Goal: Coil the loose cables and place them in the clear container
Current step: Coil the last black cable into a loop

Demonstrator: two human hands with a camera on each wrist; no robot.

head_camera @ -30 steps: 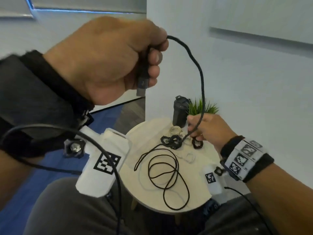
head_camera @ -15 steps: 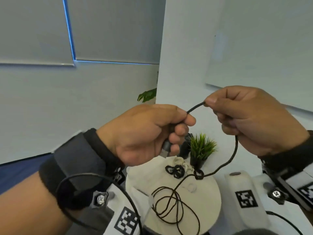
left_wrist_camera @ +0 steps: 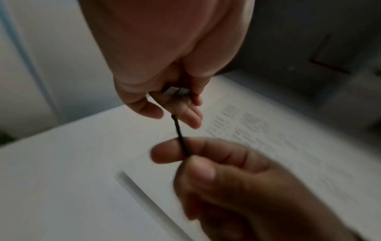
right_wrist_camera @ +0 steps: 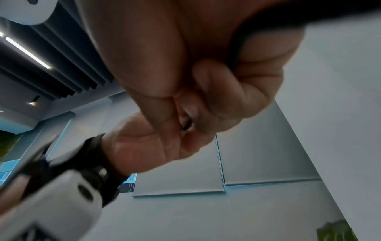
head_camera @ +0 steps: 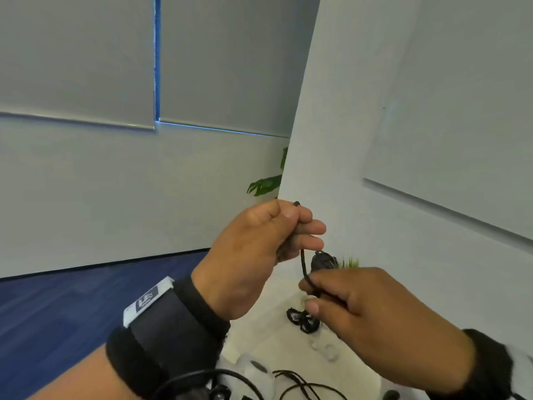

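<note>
A black cable (head_camera: pixel 302 264) is held up in front of me above the round table (head_camera: pixel 268 350). My left hand (head_camera: pixel 300 235) grips its plug end in curled fingers, with a bit of cable poking out above the thumb. In the left wrist view the metal plug (left_wrist_camera: pixel 175 91) shows inside the left hand (left_wrist_camera: pixel 177 110). Just below it my right hand (head_camera: pixel 311 295) pinches the cable between thumb and forefinger, also seen as the right hand (left_wrist_camera: pixel 185 154) on the cable (left_wrist_camera: pixel 179 133). The rest of the cable (head_camera: pixel 305 385) lies in loose loops on the table. No clear container is visible.
Black ties (head_camera: pixel 302 321) and small clear pieces (head_camera: pixel 326 349) lie on the table. A black cylinder (head_camera: pixel 323 261) and a small green plant (head_camera: pixel 350 262) stand at its far edge against the white wall. Blue floor lies to the left.
My right hand has dropped from beside the left hand to just below it, sliding along the cable. The wide arc of cable between the hands is now a short straight stretch.
</note>
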